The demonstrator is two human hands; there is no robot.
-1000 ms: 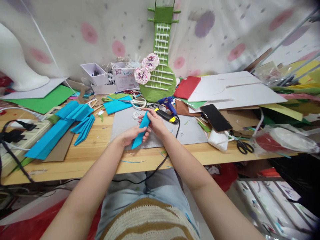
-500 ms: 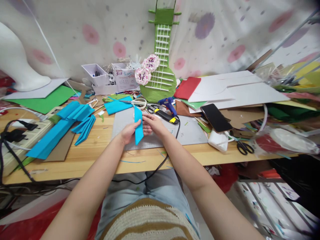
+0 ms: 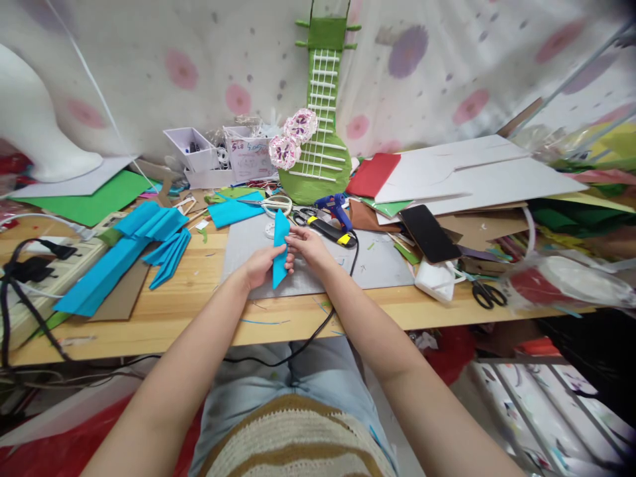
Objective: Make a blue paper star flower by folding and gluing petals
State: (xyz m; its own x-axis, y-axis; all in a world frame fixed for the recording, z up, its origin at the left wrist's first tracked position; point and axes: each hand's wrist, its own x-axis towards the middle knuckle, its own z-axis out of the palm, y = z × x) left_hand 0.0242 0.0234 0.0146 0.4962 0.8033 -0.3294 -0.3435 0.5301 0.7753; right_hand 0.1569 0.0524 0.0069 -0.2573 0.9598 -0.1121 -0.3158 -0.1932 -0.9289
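Note:
A narrow strip of bright blue paper [image 3: 281, 230], slanted at its ends, stands nearly upright above the grey mat [image 3: 377, 265]. It looks folded lengthwise. My left hand [image 3: 260, 266] grips it low down, thumb across its face and fingertips showing past the right edge. From the other side, my right hand [image 3: 312, 246] pinches the strip's upper right edge. Just behind the strip lies a small white round item [image 3: 269, 230], partly covered. Scissors with pale handles [image 3: 277, 207] rest on another blue paper piece [image 3: 233, 212] beyond my hands.
A blue glue gun [image 3: 339, 211] and a black-yellow utility knife [image 3: 330, 230] lie right of my hands. Folded blue paper [image 3: 109, 265] sits left, near a power strip [image 3: 64, 278]. A green guitar-shaped craft [image 3: 318, 179] stands behind; a phone [image 3: 430, 233] and black scissors [image 3: 488, 295] are right.
The strip looks narrower and has shifted slightly right. My right fingers have moved from lying stretched out beside it to pinching its upper edge. My left hand still holds it.

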